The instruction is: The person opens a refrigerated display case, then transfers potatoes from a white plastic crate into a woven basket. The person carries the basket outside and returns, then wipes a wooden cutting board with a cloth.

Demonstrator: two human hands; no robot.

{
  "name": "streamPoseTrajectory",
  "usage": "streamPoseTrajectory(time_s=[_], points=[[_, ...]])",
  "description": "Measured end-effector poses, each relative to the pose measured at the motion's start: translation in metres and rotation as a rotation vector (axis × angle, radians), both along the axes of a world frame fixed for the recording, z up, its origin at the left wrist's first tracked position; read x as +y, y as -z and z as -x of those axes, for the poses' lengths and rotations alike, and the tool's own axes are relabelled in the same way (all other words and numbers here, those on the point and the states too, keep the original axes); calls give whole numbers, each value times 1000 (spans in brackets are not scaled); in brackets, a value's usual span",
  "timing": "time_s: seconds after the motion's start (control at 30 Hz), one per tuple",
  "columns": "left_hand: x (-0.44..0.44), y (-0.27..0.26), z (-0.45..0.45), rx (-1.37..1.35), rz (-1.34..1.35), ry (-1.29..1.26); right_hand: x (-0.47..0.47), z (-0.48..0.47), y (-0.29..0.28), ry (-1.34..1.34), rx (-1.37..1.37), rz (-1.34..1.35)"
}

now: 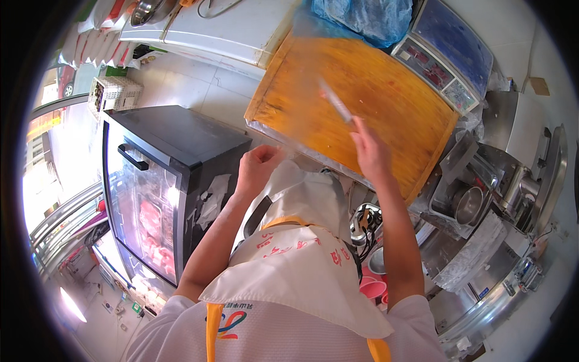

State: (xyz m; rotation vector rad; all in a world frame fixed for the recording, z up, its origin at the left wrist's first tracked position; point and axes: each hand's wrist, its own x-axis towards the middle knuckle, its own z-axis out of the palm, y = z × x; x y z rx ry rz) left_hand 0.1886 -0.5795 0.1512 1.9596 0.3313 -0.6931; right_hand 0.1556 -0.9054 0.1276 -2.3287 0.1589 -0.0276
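Note:
My right hand point(371, 156) grips a knife point(335, 102), its blade slanting up and to the left above a wooden cutting board point(384, 90). A small reddish bit shows near the blade's tip. Small scraps dot the board. Just off the board's near left edge hovers my left hand point(258, 167), fingers curled with thumb and fingertips close together. Whether something small is pinched there is too blurred to tell. Below both hands is the white apron point(298, 267) on my body, with red writing and orange trim.
A glass-doored display fridge point(149, 212) with pink meat inside stands left. Beyond the board lie a blue plastic bag point(362, 16) and a weighing scale point(429, 68). At right are a metal pot point(468, 206) and other steelware. A white cabinet point(226, 31) adjoins the board's far left.

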Motion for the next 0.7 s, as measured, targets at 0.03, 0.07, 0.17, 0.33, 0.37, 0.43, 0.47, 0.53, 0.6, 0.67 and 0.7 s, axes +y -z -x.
streamPoseTrajectory(time_s=[0.03, 0.07, 0.17, 0.33, 0.37, 0.43, 0.47, 0.53, 0.6, 0.67, 0.7], points=[[2, 1, 1, 5, -7, -5, -8, 10, -1, 70, -29, -67], [4, 1, 2, 10, -13, -7, -20, 22, -5, 157, -12, -149], [3, 3, 4, 13, 18, -35, -58, 74, -18, 338, 142, -205], [-3, 3, 3, 7, 45, 4, -73, 159, 2, 545, 311, -186], [-5, 3, 2, 21, 42, 21, -68, 166, 10, 553, 325, -196], [-7, 2, 0, 35, 27, 51, -32, 168, 20, 570, 353, -222], [-9, 1, -1, 40, 21, 64, -11, 164, 27, 527, 333, -233], [-10, 3, -1, 35, 21, 59, 37, 146, 33, 413, 232, -210], [-10, 5, -1, 23, 21, 59, 89, 118, 30, 294, 43, -161], [-9, 7, -1, 6, 30, 63, 106, 103, 25, 276, -96, -158], [-7, 7, -1, 8, 28, 63, 107, 98, 20, 301, -123, -171]])
